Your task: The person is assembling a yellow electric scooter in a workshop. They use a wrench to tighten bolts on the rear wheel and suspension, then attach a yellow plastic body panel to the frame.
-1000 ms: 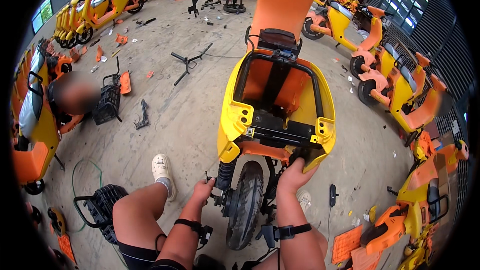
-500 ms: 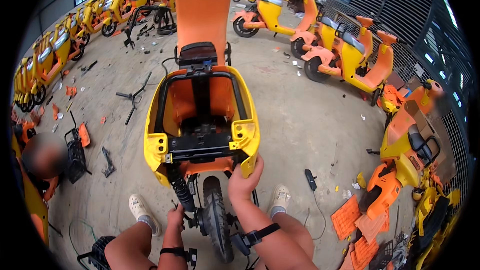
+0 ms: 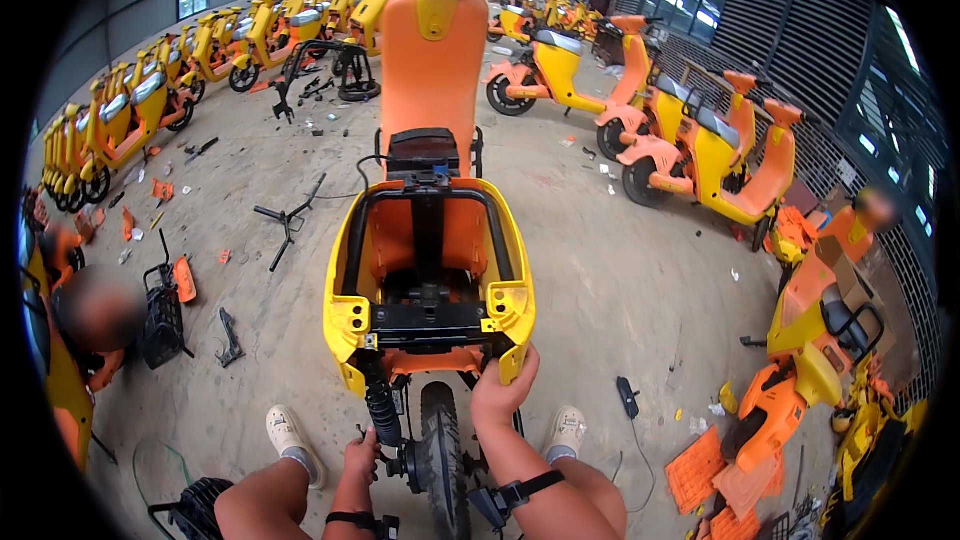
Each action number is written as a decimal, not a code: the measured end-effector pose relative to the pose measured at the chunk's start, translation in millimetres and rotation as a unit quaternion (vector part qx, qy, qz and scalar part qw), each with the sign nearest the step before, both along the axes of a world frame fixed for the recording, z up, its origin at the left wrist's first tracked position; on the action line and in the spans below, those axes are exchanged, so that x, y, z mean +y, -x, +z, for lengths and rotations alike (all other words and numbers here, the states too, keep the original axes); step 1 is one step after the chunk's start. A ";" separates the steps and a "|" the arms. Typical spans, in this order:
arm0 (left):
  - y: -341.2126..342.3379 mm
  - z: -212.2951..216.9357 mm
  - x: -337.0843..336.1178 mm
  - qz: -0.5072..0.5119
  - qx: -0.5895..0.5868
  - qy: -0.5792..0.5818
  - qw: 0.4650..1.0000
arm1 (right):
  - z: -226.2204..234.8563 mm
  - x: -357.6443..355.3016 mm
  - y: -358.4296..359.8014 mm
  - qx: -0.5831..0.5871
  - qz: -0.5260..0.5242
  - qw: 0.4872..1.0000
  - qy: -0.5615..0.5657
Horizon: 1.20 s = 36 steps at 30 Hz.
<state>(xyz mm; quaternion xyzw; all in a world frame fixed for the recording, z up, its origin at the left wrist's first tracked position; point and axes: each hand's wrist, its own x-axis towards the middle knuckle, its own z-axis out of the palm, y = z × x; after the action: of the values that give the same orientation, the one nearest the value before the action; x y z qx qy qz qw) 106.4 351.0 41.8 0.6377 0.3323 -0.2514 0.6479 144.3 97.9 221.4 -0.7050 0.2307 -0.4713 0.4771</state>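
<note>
A partly stripped yellow and orange electric scooter [image 3: 432,70] stands before me, its rear end toward me and its seat bay uncovered. My right hand [image 3: 503,392] grips the lower right corner of the yellow body panel [image 3: 513,285], thumb on the outer side. Low down, my left hand [image 3: 362,457] is closed beside the wheel hub, just below the black coil shock absorber [image 3: 381,410]. A small dark end shows above its fingers; what it belongs to is hidden. Between my forearms is the black rear tyre [image 3: 441,460].
A black frame part [image 3: 291,220] and a bracket [image 3: 230,337] lie on the floor to the left. A black box with a cable [image 3: 627,397] and orange panels [image 3: 695,470] lie right. Parked scooters [image 3: 700,155] line both sides. A person [image 3: 100,315] is at the left edge.
The view has tilted up and shifted, so the scooter appears lower and further right, with its handlebar now showing. Both hands keep their places on the scooter.
</note>
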 end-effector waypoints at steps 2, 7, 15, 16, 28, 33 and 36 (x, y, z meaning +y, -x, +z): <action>-1.2 4.2 3.2 -0.016 -0.001 -0.001 1.000 | -1.7 3.7 -0.8 -0.023 0.008 0.998 -0.061; 0.3 -7.2 -4.1 -0.039 -0.103 -0.108 0.988 | -7.6 1.5 -3.1 -0.040 0.014 0.995 -0.094; -1.5 9.6 -1.0 -0.028 0.023 0.012 0.999 | 5.8 2.3 1.7 -0.025 -0.002 0.997 -0.071; -0.5 7.5 2.7 -0.035 0.008 0.003 0.999 | 4.1 3.6 0.0 -0.033 0.005 0.996 -0.080; 1.5 -62.1 15.1 -0.046 -0.144 -0.089 0.984 | 15.0 15.8 -1.5 -0.083 0.074 0.973 -0.204; 8.3 -25.7 -9.3 -0.050 -0.136 -0.106 0.984 | 18.5 5.2 3.1 -0.078 0.078 0.968 -0.225; 3.3 -50.4 2.5 -0.014 -0.136 -0.149 0.979 | 2.6 10.7 -1.2 -0.057 0.064 0.982 -0.170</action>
<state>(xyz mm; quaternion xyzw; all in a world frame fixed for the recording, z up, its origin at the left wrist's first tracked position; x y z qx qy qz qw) 103.1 353.5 -8.6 0.7600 0.2661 -0.1187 0.5810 145.6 108.6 224.0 -0.5984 0.2346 -0.4334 0.6317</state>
